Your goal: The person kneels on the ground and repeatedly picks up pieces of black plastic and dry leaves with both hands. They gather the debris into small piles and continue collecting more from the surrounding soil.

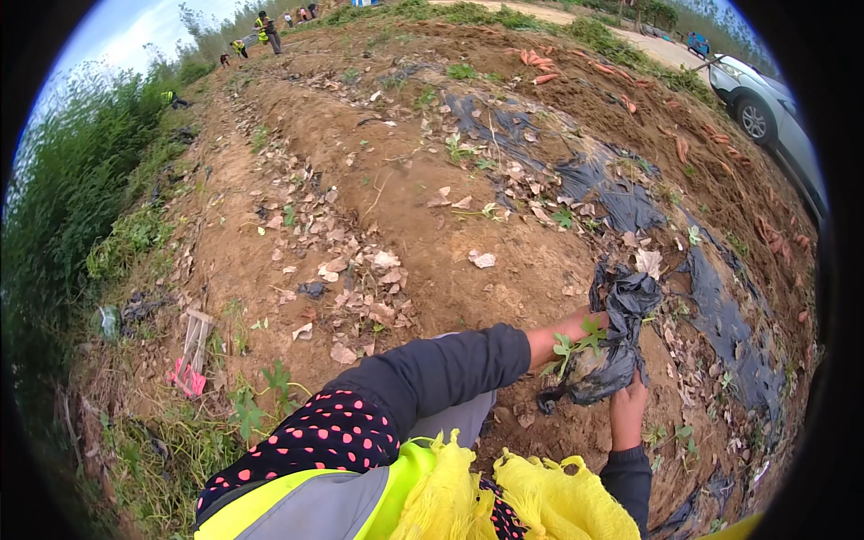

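A crumpled bundle of black plastic mulch film (617, 344) is gathered between my two hands, above the bare soil at the right. My left hand (582, 325) grips its left side, the fingertips hidden behind the folds. From below, my right hand (631, 390) holds the lower end, its fingers partly covered by the film. Green lobed leaves (574, 344) lie against the bundle by my left wrist. More black mulch film (725, 331) lies flat along the ridge to the right, partly under soil and dry leaves.
Orange-skinned root vegetables (536, 61) lie in dug soil towards the upper right. Beyond them stands a parked car (769, 101). A small wooden stool (196, 341) is at the left, near dense green bushes (74, 182). People (268, 32) are far off at the top.
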The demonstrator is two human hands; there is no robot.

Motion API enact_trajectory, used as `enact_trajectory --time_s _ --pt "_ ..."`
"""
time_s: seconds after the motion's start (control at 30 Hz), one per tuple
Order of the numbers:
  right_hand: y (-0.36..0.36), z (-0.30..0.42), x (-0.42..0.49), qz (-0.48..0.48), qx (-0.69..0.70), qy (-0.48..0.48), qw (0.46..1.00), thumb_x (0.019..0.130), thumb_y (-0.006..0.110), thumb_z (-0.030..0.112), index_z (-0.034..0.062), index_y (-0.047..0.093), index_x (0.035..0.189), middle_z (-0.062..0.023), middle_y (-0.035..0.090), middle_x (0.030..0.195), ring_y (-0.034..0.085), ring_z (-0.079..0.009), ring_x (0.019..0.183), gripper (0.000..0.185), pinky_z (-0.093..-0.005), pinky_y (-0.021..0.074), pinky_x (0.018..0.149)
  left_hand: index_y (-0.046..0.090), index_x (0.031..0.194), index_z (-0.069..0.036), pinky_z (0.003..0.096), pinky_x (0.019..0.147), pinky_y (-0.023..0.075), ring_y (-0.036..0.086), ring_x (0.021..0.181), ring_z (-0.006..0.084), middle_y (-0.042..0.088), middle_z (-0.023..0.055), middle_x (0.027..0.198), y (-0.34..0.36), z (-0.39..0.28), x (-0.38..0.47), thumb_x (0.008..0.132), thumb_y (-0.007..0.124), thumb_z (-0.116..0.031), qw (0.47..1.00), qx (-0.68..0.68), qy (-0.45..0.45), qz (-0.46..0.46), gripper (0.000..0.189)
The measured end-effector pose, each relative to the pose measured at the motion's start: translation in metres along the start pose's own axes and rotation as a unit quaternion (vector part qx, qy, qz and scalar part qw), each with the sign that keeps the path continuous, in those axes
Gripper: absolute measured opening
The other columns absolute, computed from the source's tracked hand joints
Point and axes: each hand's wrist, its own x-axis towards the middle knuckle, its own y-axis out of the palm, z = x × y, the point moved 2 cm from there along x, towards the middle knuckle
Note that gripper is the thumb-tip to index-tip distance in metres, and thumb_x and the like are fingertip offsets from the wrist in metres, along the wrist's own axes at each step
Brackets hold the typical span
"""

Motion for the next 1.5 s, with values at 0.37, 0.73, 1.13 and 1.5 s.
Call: enact_trajectory --time_s 0.37,0.73,1.13,1.5 --pt "0.02 0.053 -0.022 -0.055 -0.069 -0.295 0.951 0.083 0.045 0.051 -0.0005 0.023 0.133 -0.019 0.024 0.137 0.025 -0.0311 0.126 0.076 -0.0381 0.021 0.102 0.054 0.105 -0.003 0.0236 0.066 0.0448 0.054 0.078 0.0101 0.059 0.0024 0.092 0.025 -0.04 -0.029 0.081 0.057 -0.019 0.993 0.044 0.062 -0.093 0.029" --pt "0.019 0.039 -0.014 -0.176 -0.12 -0.295 0.932 0.072 0.053 -0.008 -0.0005 0.046 0.118 -0.0165 0.044 0.115 0.045 -0.031 0.106 0.047 -0.0339 0.036 0.09 0.051 0.108 -0.001 0.0265 0.072 0.0446 0.052 0.08 0.0099 0.058 0.003 0.092 0.015 -0.001 -0.01 0.075 0.059 -0.01 0.993 0.082 0.086 -0.004 0.035" --pt "0.01 0.019 -0.006 -0.192 0.032 -0.211 0.958 0.069 0.05 -0.009 -0.0027 0.045 0.106 -0.0084 0.051 0.096 0.049 -0.0163 0.09 0.038 -0.0268 0.038 0.083 0.037 0.124 -0.001 0.0283 0.088 0.039 0.047 0.1 0.0132 0.051 0.0055 0.112 0.025 0.004 -0.011 0.078 0.06 -0.012 0.99 0.082 0.053 0.099 0.053" --pt "-0.005 0.005 0.002 -0.17 0.165 -0.146 0.961 0.075 0.048 -0.006 -0.0065 0.043 0.115 -0.0089 0.051 0.108 0.049 -0.0147 0.094 0.04 -0.0248 0.0373 0.085 0.01 0.136 -0.002 0.0313 0.102 0.0196 0.022 0.124 0.0194 0.027 0.0107 0.135 0.04 -0.046 -0.046 0.067 0.066 -0.055 0.952 0.109 -0.011 0.287 0.103"
